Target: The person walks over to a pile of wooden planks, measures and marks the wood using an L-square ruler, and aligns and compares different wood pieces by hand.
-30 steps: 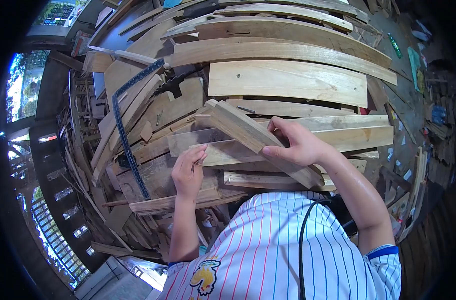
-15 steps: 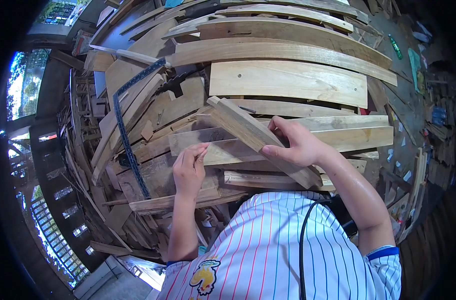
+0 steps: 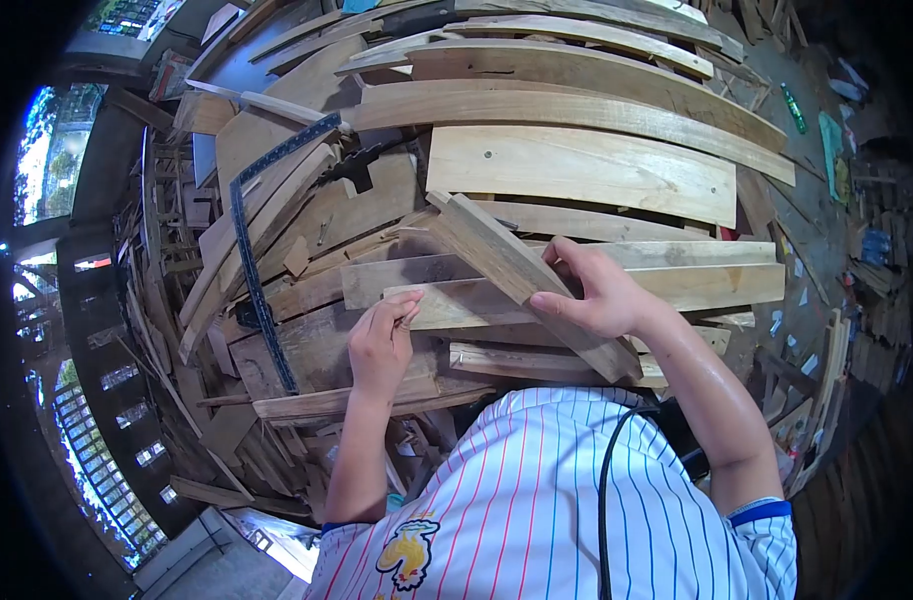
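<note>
My right hand (image 3: 602, 290) grips a thick wooden piece (image 3: 497, 250) that lies slantwise, its upper end to the left and its lower end near my shirt. To the left, my left hand (image 3: 382, 340) is closed with fingertips pinched together; whatever it may hold is too small to make out. It is just left of the end of a pale board (image 3: 457, 303). A wide flat board (image 3: 577, 170) with a dark spot near each end lies beyond the slanted piece.
A dark metal square (image 3: 245, 240) lies on the left over boards. Near it is a black tool (image 3: 360, 170). More long planks (image 3: 597, 70) stretch across the far side. A green bottle (image 3: 794, 108) is at the far right. Scrap wood is piled at the lower left.
The view has shifted slightly. My right hand keeps its grip on the slanted piece, and my left hand stays pinched at nearly the same place.
</note>
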The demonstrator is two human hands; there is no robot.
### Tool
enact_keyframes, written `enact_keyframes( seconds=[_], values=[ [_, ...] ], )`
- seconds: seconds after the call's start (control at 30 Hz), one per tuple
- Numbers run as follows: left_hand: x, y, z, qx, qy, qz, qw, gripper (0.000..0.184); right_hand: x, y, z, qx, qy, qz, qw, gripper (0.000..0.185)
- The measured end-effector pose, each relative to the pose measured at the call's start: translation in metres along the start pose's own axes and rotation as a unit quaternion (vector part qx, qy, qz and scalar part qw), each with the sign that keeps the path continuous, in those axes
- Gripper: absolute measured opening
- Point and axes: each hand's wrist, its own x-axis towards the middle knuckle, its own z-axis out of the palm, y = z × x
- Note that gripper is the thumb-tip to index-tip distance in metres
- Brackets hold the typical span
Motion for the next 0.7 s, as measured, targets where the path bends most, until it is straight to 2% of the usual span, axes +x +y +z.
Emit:
enact_keyframes(
  seconds=[0.27,0.33,0.5,0.57,0.7],
  values=[
    [0.0,0.001,-0.002,-0.023,0.009,-0.021,0.999,0.013,0.0,-0.004,0.0,0.01,-0.01,0.001,1.0,0.049],
    [-0.002,-0.002,-0.004,-0.052,-0.016,0.011,0.998,0.013,0.0,0.004,0.004,0.014,0.01,-0.017,1.0,0.048],
    [-0.009,0.001,-0.011,-0.074,-0.035,0.004,0.997,0.012,0.001,0.0,0.001,-0.027,0.005,-0.006,1.0,0.049],
    [-0.011,-0.001,-0.012,-0.091,-0.045,0.001,0.995,0.012,0.002,0.003,0.0,-0.007,-0.027,0.033,0.999,0.042],
    [-0.009,0.0,-0.017,-0.113,-0.058,-0.017,0.992,0.01,0.001,0.004,0.005,-0.013,0.006,0.002,1.0,0.048]
  ],
)
